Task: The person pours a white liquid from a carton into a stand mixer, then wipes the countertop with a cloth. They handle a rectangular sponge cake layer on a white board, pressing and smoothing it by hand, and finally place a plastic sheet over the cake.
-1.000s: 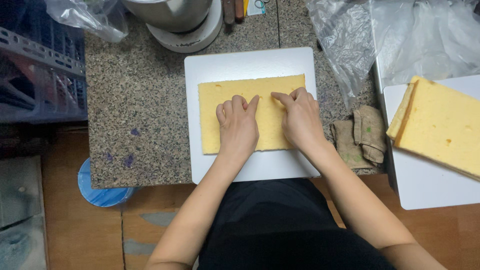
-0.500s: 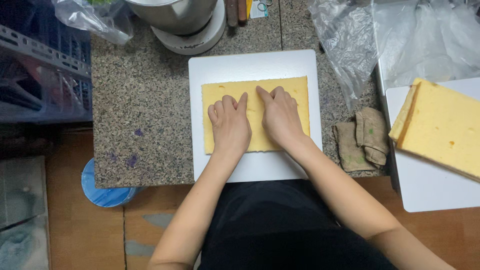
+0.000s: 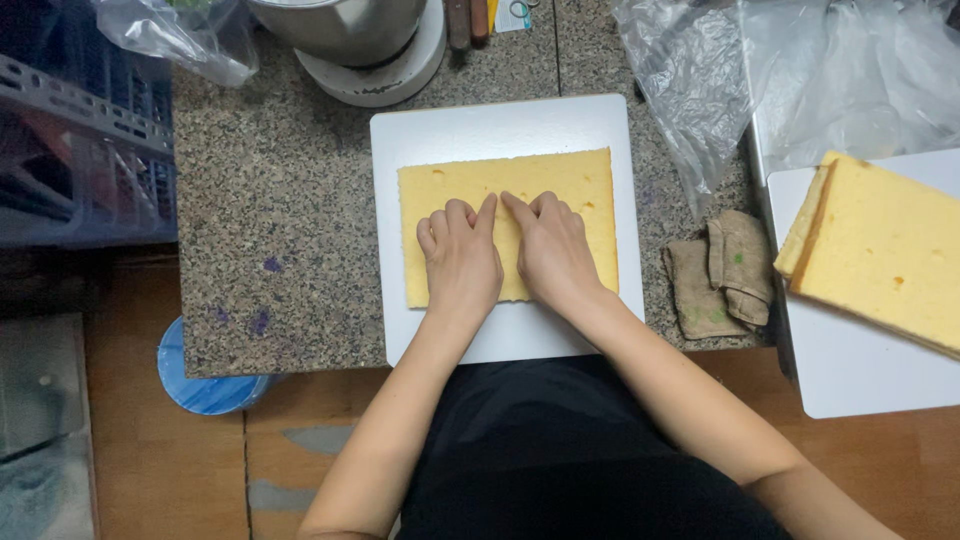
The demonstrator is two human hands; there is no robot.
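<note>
Since the earlier frames the two hands have drawn together at the middle of the sheet; a second ago they lay a little apart, the right one nearer the sheet's right half.

Counter (image 3: 270, 220): speckled stone, filling the upper centre of the frame. Board (image 3: 500, 125): white, square, at centre, bearing the cake sheet (image 3: 530, 180), a flat yellow rectangle lying squarely on it with white margin all round. Second board (image 3: 860, 370): white, at the right edge, carrying a stack of like yellow sheets (image 3: 890, 250), tilted to the frame.

Left hand (image 3: 460, 262) and right hand (image 3: 553, 250): both palm-down on the near half of the cake sheet, fingers extended and close together, index tips touching; neither grips anything. The step in hand appears to be pressing or smoothing the sheet flat. A next move would likely call for light, even pressure, since the sponge looks soft and easily dented.

Clear plastic bags (image 3: 720, 90): crumpled, upper right; another bag (image 3: 170, 35) upper left. Mixer base (image 3: 370, 70): white and round under a metal bowl, top centre. Cloth (image 3: 720, 270): brown, folded, between the boards. Blue lid (image 3: 200, 385): round, lower left below the counter. No readable label shows.
</note>
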